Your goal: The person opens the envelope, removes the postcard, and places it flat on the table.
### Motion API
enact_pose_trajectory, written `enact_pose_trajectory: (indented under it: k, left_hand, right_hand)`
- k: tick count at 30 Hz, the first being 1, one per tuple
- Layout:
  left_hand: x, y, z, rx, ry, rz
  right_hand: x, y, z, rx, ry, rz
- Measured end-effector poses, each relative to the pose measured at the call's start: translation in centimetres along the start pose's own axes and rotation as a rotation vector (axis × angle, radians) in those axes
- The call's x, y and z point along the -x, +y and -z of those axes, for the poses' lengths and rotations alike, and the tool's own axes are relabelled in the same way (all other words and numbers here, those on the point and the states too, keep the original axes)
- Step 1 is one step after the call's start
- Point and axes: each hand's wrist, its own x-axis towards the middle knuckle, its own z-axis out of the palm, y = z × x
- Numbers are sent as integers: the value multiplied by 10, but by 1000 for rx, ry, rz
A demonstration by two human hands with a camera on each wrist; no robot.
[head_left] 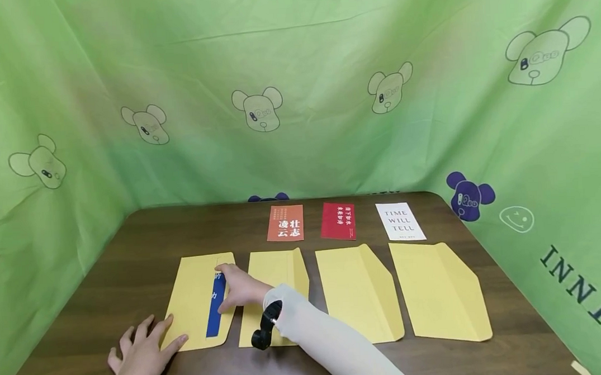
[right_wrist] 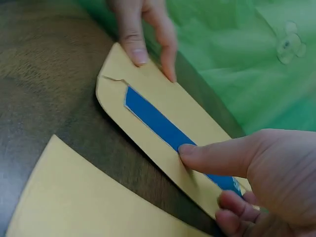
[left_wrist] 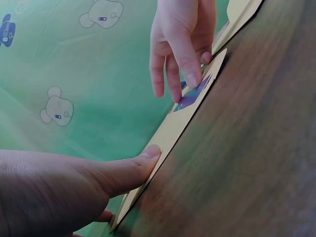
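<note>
A blue card [head_left: 215, 306] with white characters lies partly inside the leftmost yellow envelope [head_left: 189, 298], a strip of it showing along the opening by the flap. My right hand [head_left: 241, 288] is over this strip. Its thumb [right_wrist: 197, 155] touches the card near the middle, while the other fingers reach toward the card's far end, spread from the thumb. At the envelope's near left corner rests my left hand [head_left: 143, 351], thumb [left_wrist: 148, 155] laid on the paper and the other fingers spread beside its left edge. How far in the card goes is hidden.
More yellow envelopes lie in a row to the right: one [head_left: 269, 267] partly under my right forearm, another [head_left: 345, 286], and one [head_left: 431, 293] at the end. Behind them lie an orange card [head_left: 285, 223], a red card [head_left: 338, 221] and a white card [head_left: 400, 222]. Green cloth [head_left: 319, 147] surrounds the table.
</note>
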Motion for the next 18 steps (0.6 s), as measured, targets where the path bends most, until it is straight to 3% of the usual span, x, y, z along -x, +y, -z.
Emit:
enact_pose_trajectory:
  k: [3, 10, 18]
  left_hand:
    - [1, 0, 1, -2, 5, -5]
    - [1, 1, 1, 1, 5, -1]
    - [2, 1, 4, 1, 6, -6]
  right_hand:
    - [0, -5, -2, 40, 13, -17]
    - [1, -10, -8, -13, 76, -104]
    - [4, -13, -14, -59, 160, -58]
